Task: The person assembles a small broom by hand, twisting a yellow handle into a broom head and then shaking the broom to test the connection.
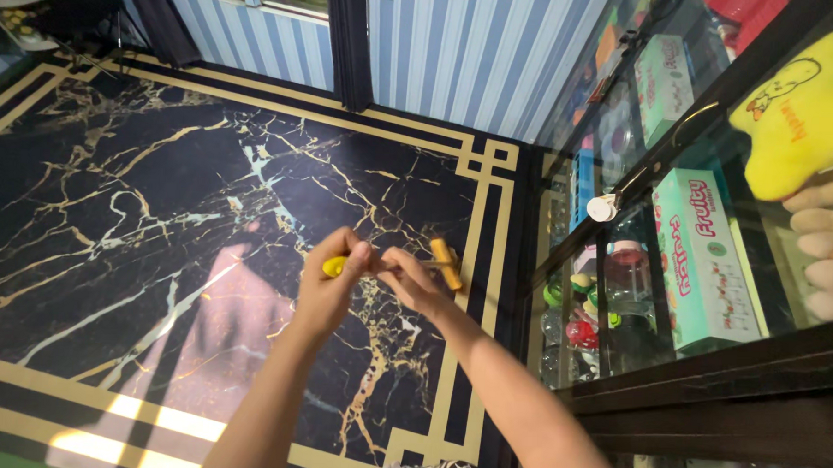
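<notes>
Yellow-handled little tool (pixel 335 266), I'm pinching it in my left hand (pixel 327 291) while my right hand (pixel 410 282) is gripping its wooden crosspiece (pixel 446 264) over the marble-pattern floor (pixel 141 206).

Two mint-green rectangular boxes with pink lettering lie in the glass cabinet: upper (pixel 667 77), lower (pixel 706 263).
</notes>
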